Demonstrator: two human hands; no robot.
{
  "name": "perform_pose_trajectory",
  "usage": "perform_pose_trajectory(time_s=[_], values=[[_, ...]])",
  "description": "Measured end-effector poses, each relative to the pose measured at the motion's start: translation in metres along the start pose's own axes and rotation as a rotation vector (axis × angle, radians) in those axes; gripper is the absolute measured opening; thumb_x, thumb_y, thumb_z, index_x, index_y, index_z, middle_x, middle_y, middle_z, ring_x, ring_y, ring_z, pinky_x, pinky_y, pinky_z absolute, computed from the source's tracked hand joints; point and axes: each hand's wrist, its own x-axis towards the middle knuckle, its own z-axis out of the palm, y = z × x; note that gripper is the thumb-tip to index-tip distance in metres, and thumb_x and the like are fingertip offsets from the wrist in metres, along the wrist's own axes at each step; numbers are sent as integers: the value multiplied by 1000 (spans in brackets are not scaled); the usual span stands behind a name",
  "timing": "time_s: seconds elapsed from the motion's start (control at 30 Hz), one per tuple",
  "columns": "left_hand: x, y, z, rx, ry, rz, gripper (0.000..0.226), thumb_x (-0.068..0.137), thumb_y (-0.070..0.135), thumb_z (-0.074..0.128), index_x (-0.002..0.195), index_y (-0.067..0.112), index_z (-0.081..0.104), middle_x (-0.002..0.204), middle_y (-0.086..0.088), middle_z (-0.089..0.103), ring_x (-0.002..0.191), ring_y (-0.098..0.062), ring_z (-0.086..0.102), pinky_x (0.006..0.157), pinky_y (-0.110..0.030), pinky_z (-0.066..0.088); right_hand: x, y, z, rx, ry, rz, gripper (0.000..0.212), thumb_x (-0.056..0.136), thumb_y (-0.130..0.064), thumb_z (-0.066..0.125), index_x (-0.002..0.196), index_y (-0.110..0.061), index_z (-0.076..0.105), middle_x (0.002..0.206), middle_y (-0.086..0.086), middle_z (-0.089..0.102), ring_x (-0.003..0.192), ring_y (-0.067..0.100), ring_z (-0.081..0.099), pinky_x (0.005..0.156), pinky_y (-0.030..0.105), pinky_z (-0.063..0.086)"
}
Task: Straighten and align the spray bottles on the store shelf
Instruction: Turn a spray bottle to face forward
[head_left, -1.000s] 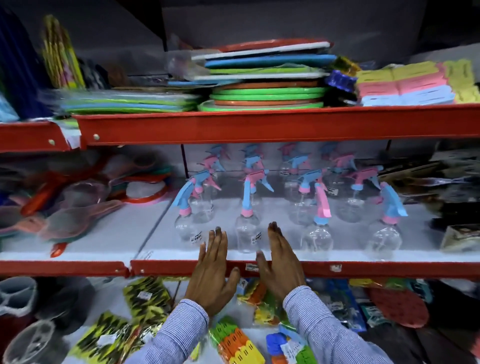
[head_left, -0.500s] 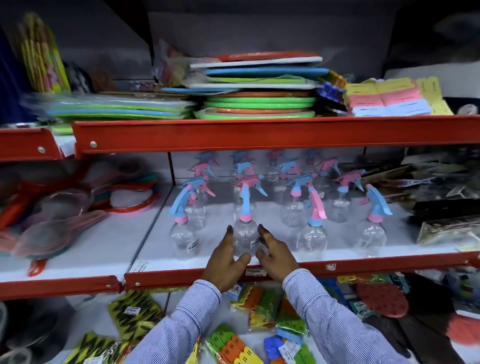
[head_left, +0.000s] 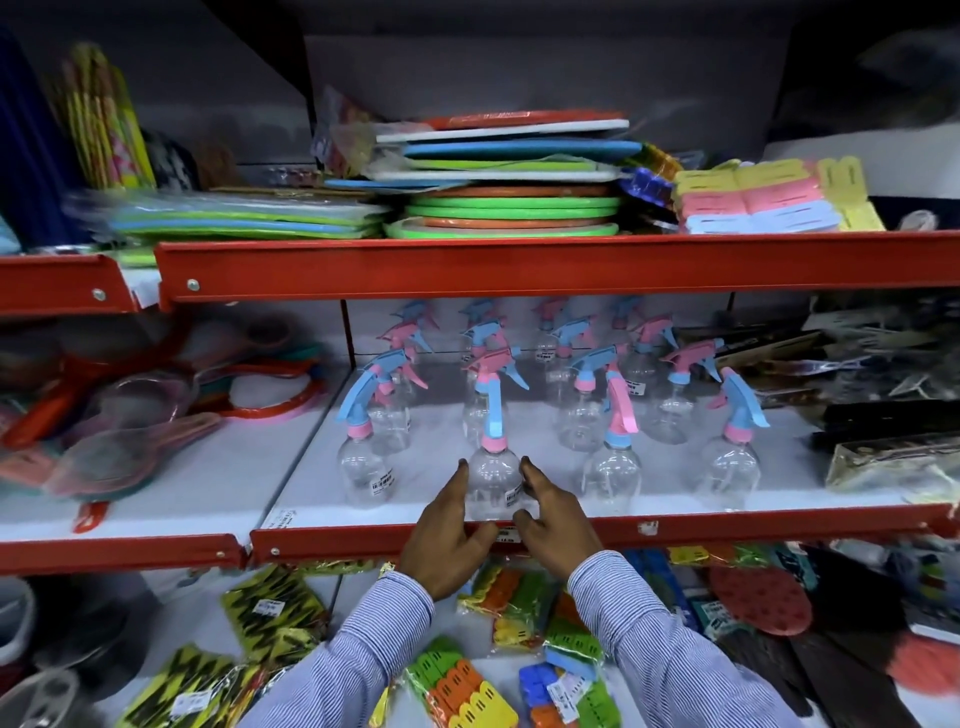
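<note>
Several clear spray bottles with pink and blue trigger heads stand in rows on the white middle shelf. The front row holds a left bottle, a centre bottle, a bottle right of centre and a far right bottle. My left hand presses the centre bottle's left side and my right hand presses its right side, so both hands cup it upright at the shelf's front edge.
A red upper shelf rail overhangs the bottles, with stacked coloured plates above it. Strainers lie on the left shelf section. Dark packets crowd the right. Bagged clips lie on the shelf below.
Both hands rose from the shelf's front edge and closed in on the centre front bottle. They now clasp it from both sides.
</note>
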Motion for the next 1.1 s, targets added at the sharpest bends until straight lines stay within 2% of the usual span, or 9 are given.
perform_pose_trajectory(time_s=[0.13,0.2,0.33,0.43,0.57,0.77,0.9,1.0,1.1], values=[[-9,-7,-1,92,-4,7,87,79,52,40,152,19,7,161,-3,17,147,-18,21,120,-37,23,-7,3,3,-32,24,-33,72,87,-19,52,149,-16,14,150,9,39,131,22,45,107,37,43],[-20,-8,-2,221,59,60,82,82,52,36,152,20,5,161,1,7,150,-18,10,122,-43,18,-15,5,8,-99,122,-75,74,87,-19,50,149,-18,9,157,5,26,140,20,32,113,35,35],[-46,-12,-11,504,218,136,74,90,45,38,152,20,7,163,-1,5,151,-19,-3,121,-51,10,-33,3,19,-281,273,-238,71,87,-22,40,149,-17,7,161,3,10,148,13,7,120,36,21],[-63,-20,-23,661,234,96,80,89,46,45,152,18,4,163,-7,0,150,-28,-6,118,-61,7,-39,-6,30,-367,261,-367,68,86,-19,41,148,-10,15,160,9,13,149,20,5,120,42,18],[-78,-34,-40,762,225,-29,86,89,52,45,151,12,2,162,-14,-4,149,-36,-9,115,-68,6,-38,-24,51,-413,183,-487,74,84,-19,49,148,-9,14,160,12,11,149,27,3,119,48,15],[-89,-71,-75,788,206,-96,88,89,56,39,151,7,0,162,-16,-5,149,-35,-9,117,-65,0,-26,-57,90,-476,104,-504,76,85,-25,46,149,-10,7,161,10,2,149,26,-5,120,48,11],[-75,-101,-94,723,144,-78,87,89,60,34,151,8,1,162,-13,-3,150,-27,-7,119,-59,3,-5,-70,114,-435,93,-403,72,89,-29,40,149,-12,5,161,8,0,148,21,-6,122,42,10],[-58,-117,-101,618,104,-54,88,88,64,28,151,11,-5,162,-9,-7,150,-21,-11,122,-51,2,11,-74,127,-322,72,-272,70,90,-31,37,150,-13,4,161,7,1,149,19,4,121,38,17],[-39,-125,-111,502,63,-9,93,85,66,28,151,9,-5,162,-10,-3,150,-23,-3,123,-45,2,27,-86,130,-184,57,-125,70,92,-29,41,150,-15,4,160,6,14,144,21,25,114,30,26]])
